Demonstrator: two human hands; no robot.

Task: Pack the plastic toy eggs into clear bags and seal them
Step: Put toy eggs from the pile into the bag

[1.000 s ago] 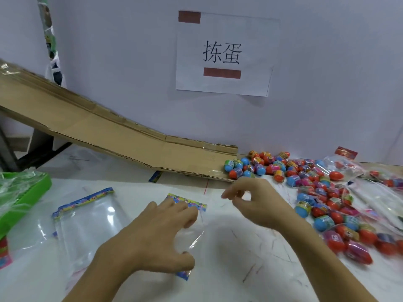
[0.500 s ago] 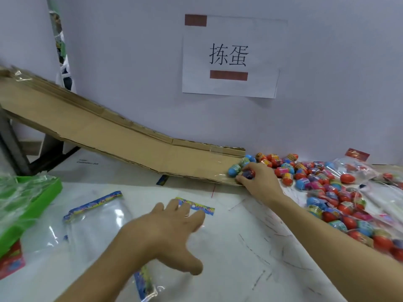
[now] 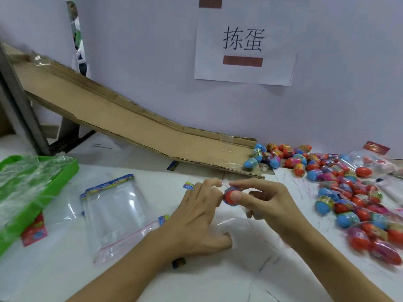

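Note:
My right hand point(image 3: 270, 203) pinches a red and blue toy egg point(image 3: 229, 196) between thumb and fingers, just above the table's middle. My left hand point(image 3: 200, 216) rests flat on a clear bag point(image 3: 235, 223), fingers spread, with the index fingertip raised beside the egg. Much of that bag is hidden under the hand; its printed header corners show above and below the hand. A big pile of loose toy eggs point(image 3: 353, 199) in red, blue and pink covers the table's right side.
Empty clear bags point(image 3: 115, 214) with a colourful header lie left of my hands. A green tray point(image 3: 65, 171) holding crumpled plastic stands at far left. A cardboard chute point(image 3: 130, 127) slopes down to the eggs. A bag with eggs in it point(image 3: 370, 164) lies at back right.
My right hand went out to the foot of the chute, took an egg and came back to the bag. My left hand stayed on the bag.

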